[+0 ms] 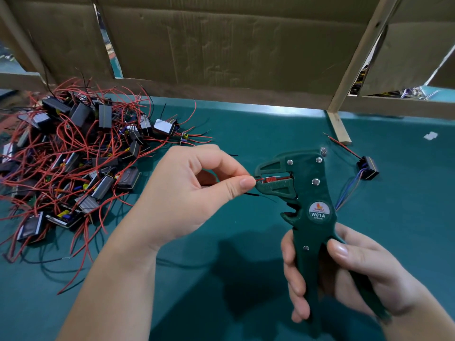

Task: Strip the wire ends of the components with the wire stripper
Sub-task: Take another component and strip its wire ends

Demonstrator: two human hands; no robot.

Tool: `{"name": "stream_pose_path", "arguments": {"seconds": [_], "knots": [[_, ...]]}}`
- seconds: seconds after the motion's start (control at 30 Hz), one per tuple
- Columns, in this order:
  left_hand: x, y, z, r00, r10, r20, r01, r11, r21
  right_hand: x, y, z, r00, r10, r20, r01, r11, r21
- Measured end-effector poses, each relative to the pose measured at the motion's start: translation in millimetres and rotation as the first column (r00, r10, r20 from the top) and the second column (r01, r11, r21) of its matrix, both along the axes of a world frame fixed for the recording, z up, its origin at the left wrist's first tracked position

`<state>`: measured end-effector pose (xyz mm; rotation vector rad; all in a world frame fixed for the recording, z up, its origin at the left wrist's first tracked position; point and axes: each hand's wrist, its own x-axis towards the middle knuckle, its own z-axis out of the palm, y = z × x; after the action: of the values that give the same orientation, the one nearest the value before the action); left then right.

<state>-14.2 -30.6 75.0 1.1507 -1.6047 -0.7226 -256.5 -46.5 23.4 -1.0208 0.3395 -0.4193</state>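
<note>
My right hand grips the two handles of a dark green wire stripper, held upright with its jaws pointing left. My left hand pinches a red wire between thumb and forefinger right at the jaw mouth, and the wire's end lies inside the jaws. A thin black wire sticks out below my left thumb. Whatever component those wires belong to is hidden behind my left hand.
A big heap of black components with red wires covers the left of the green table. One single component with red and blue leads lies at the right. Cardboard walls and a wooden post close the back.
</note>
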Motion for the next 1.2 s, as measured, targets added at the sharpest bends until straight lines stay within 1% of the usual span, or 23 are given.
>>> {"name": "stream_pose_path", "arguments": {"seconds": [0.2,0.37,0.5,0.73,0.97,1.2], "knots": [[-1,0,-1,0.999,0.034,0.024,-0.034,0.999,0.019,2,1,0,1.0,-0.009,0.0,0.009,1.0,-0.008],[2,0,0,1.0,-0.005,0.021,0.003,0.999,0.054,-2,1,1,1.0,-0.007,-0.029,0.005,0.999,-0.038],[5,1,0,1.0,-0.031,-0.002,0.031,0.998,0.058,-2,2,1,0.999,0.006,-0.033,-0.006,1.0,-0.01],[10,-2,-4,0.999,-0.014,0.04,0.011,0.997,0.078,6,2,-2,0.997,-0.003,-0.077,0.006,0.999,0.036],[11,-5,-8,0.998,0.015,0.053,-0.02,0.996,0.086,6,1,-5,0.999,0.038,-0.014,-0.038,0.999,0.016],[11,-5,-9,1.0,0.009,0.008,-0.009,0.997,0.08,9,2,-8,1.0,0.023,-0.007,-0.023,1.0,0.015]]}}
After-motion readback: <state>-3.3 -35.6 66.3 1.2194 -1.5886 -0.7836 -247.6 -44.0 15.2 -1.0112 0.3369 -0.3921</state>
